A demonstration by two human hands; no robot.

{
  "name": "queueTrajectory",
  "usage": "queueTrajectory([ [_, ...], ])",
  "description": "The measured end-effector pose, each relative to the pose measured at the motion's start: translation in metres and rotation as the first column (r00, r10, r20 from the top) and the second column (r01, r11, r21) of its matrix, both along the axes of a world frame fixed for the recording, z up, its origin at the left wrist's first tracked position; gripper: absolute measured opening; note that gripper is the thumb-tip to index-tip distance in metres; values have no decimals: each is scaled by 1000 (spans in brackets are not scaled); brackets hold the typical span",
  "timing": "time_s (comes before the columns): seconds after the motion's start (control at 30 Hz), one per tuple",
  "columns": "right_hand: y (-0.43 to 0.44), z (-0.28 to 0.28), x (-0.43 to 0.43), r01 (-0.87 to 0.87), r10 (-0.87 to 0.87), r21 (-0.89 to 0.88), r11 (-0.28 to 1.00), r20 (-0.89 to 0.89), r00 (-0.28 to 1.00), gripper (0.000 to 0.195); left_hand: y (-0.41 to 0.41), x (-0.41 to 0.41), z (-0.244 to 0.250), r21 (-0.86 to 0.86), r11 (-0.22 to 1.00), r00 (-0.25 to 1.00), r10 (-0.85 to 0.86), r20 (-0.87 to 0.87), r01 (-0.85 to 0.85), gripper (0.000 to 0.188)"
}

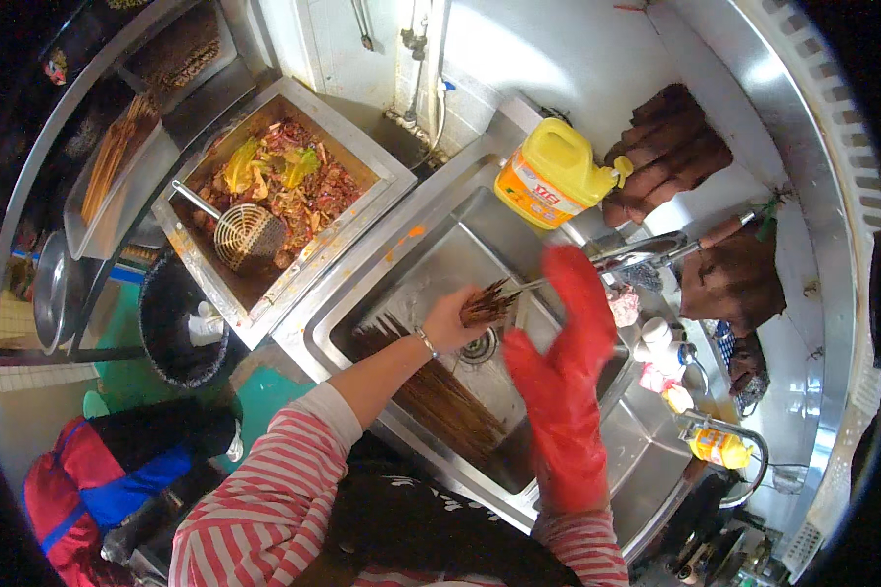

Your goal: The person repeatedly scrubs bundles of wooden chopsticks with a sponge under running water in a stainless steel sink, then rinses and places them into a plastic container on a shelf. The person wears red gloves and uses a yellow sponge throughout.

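Note:
My bare left hand [449,324], with a bracelet at the wrist, grips a bundle of thin brown sticks [490,304] over a stainless steel sink [318,339]. Just to the right is my right hand [564,367] in a long red rubber glove, slightly blurred, thumb and fingers spread apart. A thin pale line [532,285] runs between the bundle and the glove's fingers; whether it is a rod or water I cannot tell. More long brown sticks [448,411] lie in the basin on the side near me. The drain [479,346] shows below my hands.
A yellow detergent jug [554,176] stands at the sink's back edge. Left of the sink, a steel vat [393,176] holds reddish food scraps and a skimmer [249,235]. Brown cloths [668,154] hang at the back. A black bin [180,323] and another person's legs [154,440] are at left.

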State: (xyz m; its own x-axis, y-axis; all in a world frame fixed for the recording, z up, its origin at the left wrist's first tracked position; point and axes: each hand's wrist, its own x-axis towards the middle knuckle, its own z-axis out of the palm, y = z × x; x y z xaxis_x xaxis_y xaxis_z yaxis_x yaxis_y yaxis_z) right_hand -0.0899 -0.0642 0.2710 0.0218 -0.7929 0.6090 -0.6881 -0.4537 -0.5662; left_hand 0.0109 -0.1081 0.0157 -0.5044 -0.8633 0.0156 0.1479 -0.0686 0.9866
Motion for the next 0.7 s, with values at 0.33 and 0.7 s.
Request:
queueTrajectory([
  [0.33,-20,-81,21,119,169,544,831,-449,877,45,17,-18,-17,-87,995,996,-51,-70,45,40],
  [0.7,-19,-120,29,96,36,394,914,-315,948,43,16,-6,-18,-142,986,996,-85,5,85,37],
])
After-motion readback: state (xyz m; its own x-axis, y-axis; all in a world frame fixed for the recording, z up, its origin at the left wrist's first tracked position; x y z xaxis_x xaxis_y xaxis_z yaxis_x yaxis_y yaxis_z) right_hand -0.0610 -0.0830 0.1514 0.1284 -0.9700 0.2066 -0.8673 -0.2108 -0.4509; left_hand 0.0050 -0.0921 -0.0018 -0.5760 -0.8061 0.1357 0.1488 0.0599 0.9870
